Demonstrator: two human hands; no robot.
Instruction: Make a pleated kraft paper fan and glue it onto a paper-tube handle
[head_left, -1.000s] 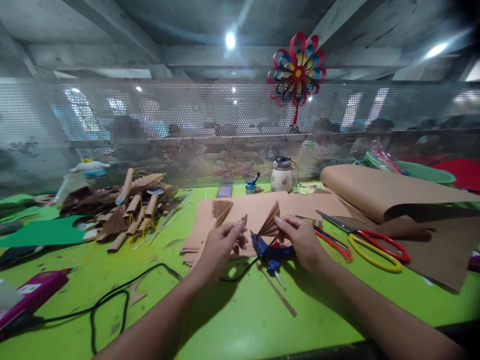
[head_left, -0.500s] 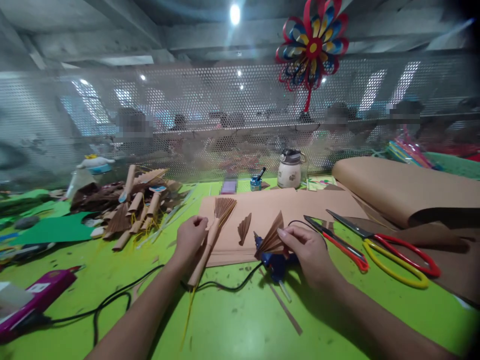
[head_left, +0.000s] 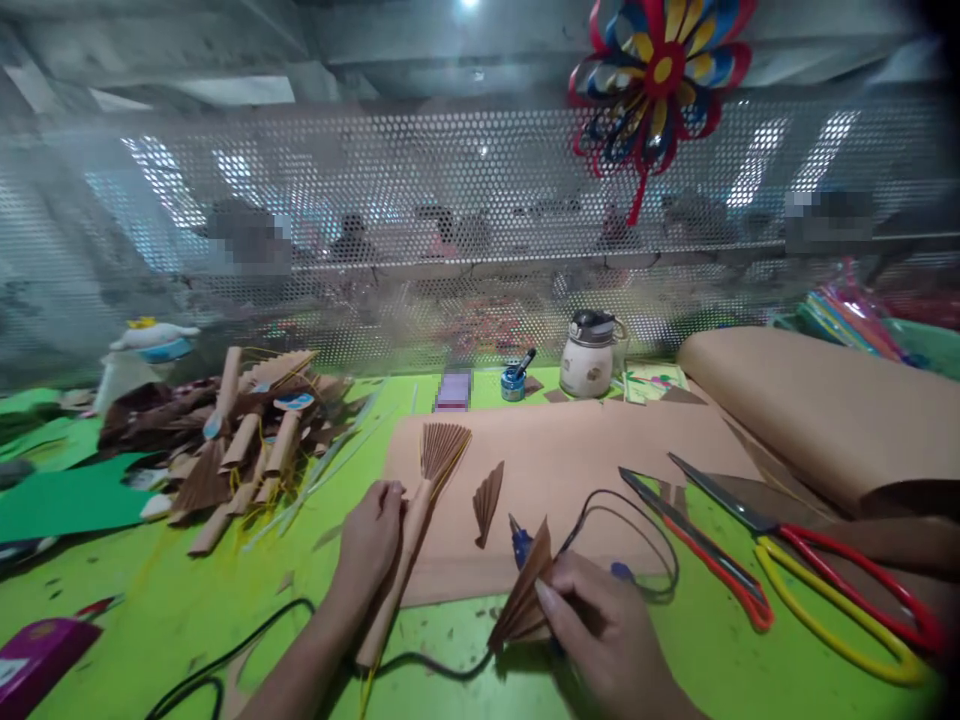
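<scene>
My right hand [head_left: 607, 620] pinches a dark brown pleated paper fan [head_left: 521, 600] between thumb and fingers, in front of a blue glue gun [head_left: 520, 540] that it mostly hides. My left hand [head_left: 369, 545] rests with curled fingers against the left side of a rolled kraft-paper tube [head_left: 401, 570]; whether anything is in those fingers is hidden. From the tube's far end spreads a pleated fan [head_left: 444, 450], and a yellow string hangs at its near end. Between the hands, a small brown pleated piece [head_left: 488, 503] lies on a kraft-paper sheet [head_left: 570, 450].
Red-handled snips [head_left: 705, 555] and red-and-yellow scissors [head_left: 832, 590] lie at right, before a large paper roll [head_left: 810, 400]. Finished tubes [head_left: 247, 440] pile up at left. A purple tool [head_left: 45, 655], black cord [head_left: 435, 665], ink bottle [head_left: 513, 384] and thermos [head_left: 589, 355] are also here.
My right hand has brought the pleated fan lower and nearer to me, still pinched. My left hand stays beside the tube. The view has tilted and moved slightly.
</scene>
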